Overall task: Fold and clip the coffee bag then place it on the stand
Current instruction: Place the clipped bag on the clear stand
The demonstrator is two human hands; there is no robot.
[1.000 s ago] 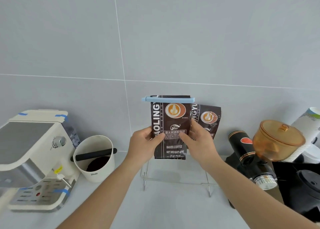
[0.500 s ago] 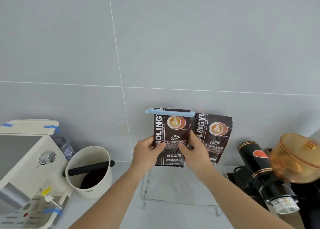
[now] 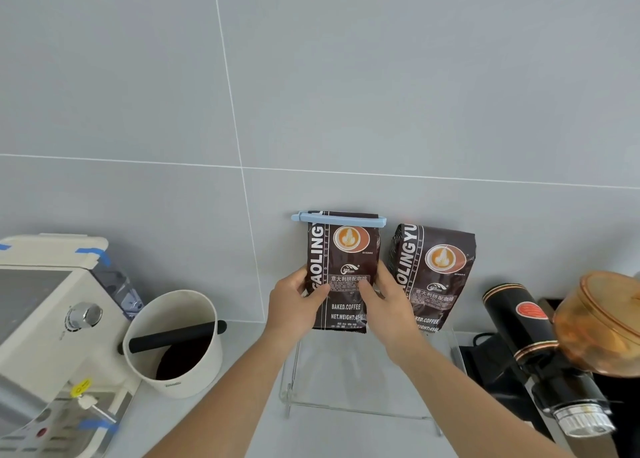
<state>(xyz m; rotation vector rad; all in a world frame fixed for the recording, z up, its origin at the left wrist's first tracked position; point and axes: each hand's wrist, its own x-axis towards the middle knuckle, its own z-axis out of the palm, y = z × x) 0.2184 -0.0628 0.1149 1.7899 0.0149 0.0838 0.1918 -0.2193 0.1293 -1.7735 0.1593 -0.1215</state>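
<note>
A dark brown coffee bag [image 3: 344, 250] stands upright against the wall, its folded top held by a light blue clip [image 3: 337, 218]. My left hand [image 3: 294, 302] grips its left edge and my right hand [image 3: 389, 302] grips its right edge, thumbs on the front. The bag's bottom edge is at the back of a clear acrylic stand [image 3: 363, 371]; whether it rests on it I cannot tell. A second, unclipped coffee bag [image 3: 433, 270] stands on the stand's right side, apart from the held one.
A cream knock box [image 3: 180, 340] with a black bar sits left of the stand. A cream espresso machine [image 3: 45, 336] fills the far left. A black grinder [image 3: 533, 347] with an amber lidded hopper [image 3: 602, 322] stands at the right. The grey tiled wall is right behind.
Both hands have carried the clipped bag back toward the wall and left, opening a gap to the second bag. The view has shifted, so everything sits lower and further left.
</note>
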